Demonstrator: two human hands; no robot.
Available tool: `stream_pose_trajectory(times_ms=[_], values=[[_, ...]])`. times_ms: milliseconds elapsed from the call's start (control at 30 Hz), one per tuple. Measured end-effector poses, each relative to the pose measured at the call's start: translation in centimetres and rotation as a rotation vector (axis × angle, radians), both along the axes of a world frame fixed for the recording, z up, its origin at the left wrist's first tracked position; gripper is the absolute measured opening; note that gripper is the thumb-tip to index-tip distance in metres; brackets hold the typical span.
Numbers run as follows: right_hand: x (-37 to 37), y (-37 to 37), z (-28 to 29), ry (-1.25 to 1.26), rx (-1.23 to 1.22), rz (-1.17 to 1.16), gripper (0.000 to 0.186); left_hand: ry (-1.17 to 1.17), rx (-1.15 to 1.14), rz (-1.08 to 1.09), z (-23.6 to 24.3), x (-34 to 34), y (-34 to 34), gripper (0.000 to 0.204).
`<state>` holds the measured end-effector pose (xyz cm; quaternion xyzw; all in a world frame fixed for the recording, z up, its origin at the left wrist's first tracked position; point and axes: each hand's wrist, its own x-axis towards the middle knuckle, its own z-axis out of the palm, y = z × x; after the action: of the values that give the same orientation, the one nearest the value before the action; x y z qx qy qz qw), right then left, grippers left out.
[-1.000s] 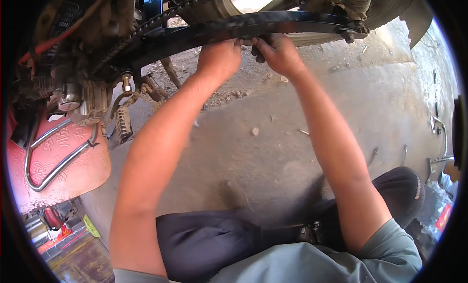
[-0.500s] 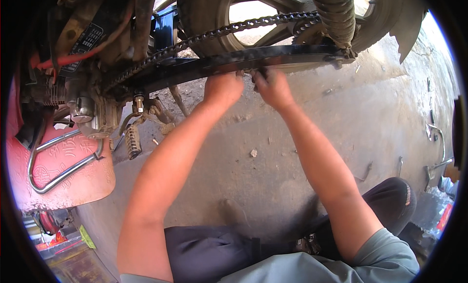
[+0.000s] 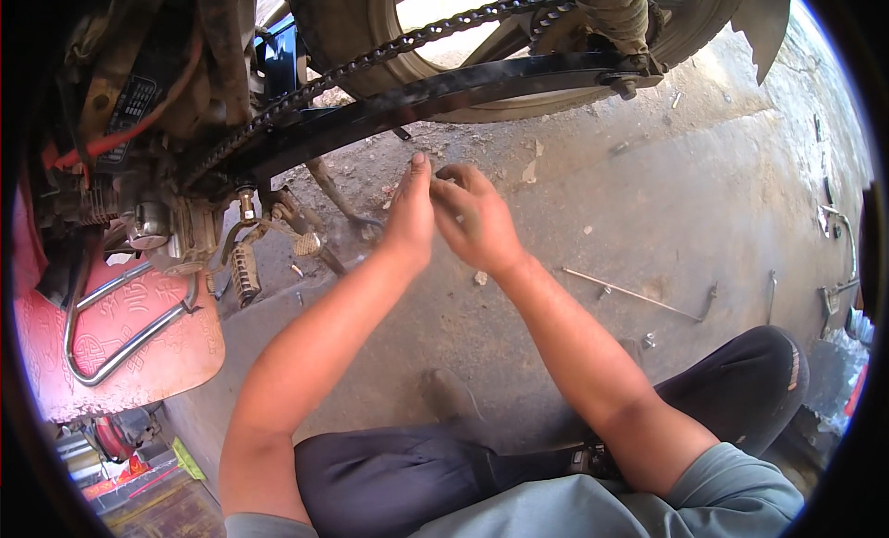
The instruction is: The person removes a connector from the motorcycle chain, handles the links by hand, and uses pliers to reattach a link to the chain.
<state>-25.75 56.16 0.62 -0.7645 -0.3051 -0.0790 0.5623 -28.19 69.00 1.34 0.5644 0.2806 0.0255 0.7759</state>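
Observation:
Just below the black swingarm [image 3: 435,95] of a motorcycle, my two hands are close together and touching. My left hand [image 3: 410,214] is raised with its fingers pressed together and its thumb side up. The fingers of my right hand [image 3: 478,221] curl in against the left palm. Anything small between them is hidden. A short dark piece [image 3: 401,133] sticks out under the swingarm, a little above my left fingertips. Over the swingarm runs the drive chain [image 3: 398,45], in front of the rear wheel [image 3: 324,47].
A ribbed shock-absorber cover [image 3: 611,10] stands at the swingarm's far right end. To the left are a footpeg [image 3: 245,272], a brass-coloured fitting [image 3: 247,206] and a red panel [image 3: 176,339] with a chrome bar [image 3: 139,337]. A thin rod [image 3: 634,294] and small bolts [image 3: 650,340] lie on the floor.
Both hands have come down off the swingarm's lower edge and drawn together, slightly to the left. The view has shifted, and the rod on the floor now shows right of my right forearm.

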Motion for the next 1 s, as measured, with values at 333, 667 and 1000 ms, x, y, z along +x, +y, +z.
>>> stream_pose_trajectory(times_ms=[333,667,1000], values=[[0.1,0.8,-0.3,-0.040,-0.139,-0.068,0.013,-0.008,0.188,0.044,0.0,0.1,-0.6,0.046],[2.1,-0.5,-0.5,0.667,0.207,-0.153,0.016,-0.056,0.470,-0.069,1.5,-0.3,-2.0,0.030],[2.1,-0.1,0.7,0.992,0.572,-0.030,0.018,-0.151,0.937,-0.184,2.8,1.3,0.4,0.018]])
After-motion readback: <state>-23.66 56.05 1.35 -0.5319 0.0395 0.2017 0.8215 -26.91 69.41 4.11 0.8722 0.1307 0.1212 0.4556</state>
